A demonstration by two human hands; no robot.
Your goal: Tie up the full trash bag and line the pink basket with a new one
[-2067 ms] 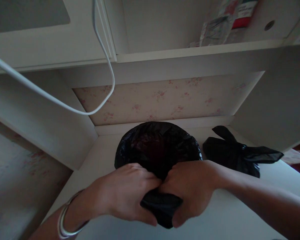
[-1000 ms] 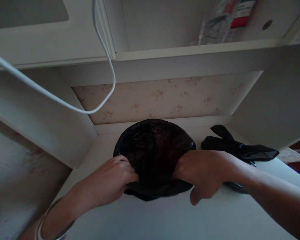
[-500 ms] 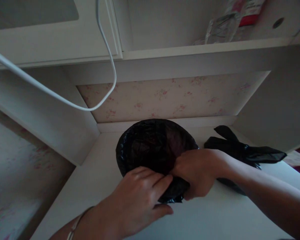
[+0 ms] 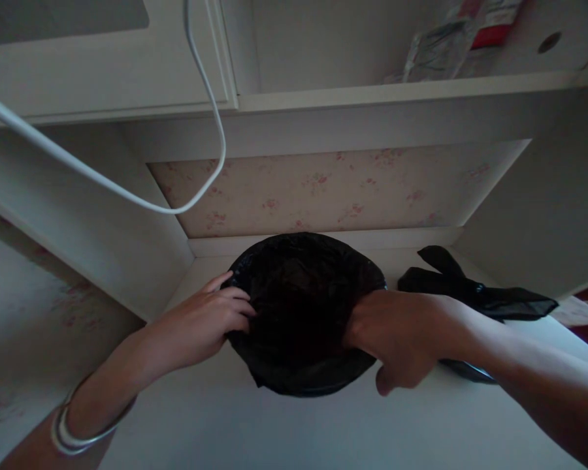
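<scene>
Half a second ago both hands bunched the liner at the bin's near rim; now left hand (image 4: 208,320) grips the left rim of the lined bin (image 4: 304,307) and right hand (image 4: 396,336) pinches plastic at its right rim, so the liner looks spread around the mouth. Bin stands on the table (image 4: 186,424), mid-back. Count: one bin, one tied black bag (image 4: 470,294) right of it, one white cable (image 4: 127,196) above it

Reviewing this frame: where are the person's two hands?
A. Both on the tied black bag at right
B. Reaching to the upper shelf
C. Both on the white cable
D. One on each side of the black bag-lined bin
D: the left hand grips the left rim of the black bag-lined bin and the right hand grips its right rim.
</scene>
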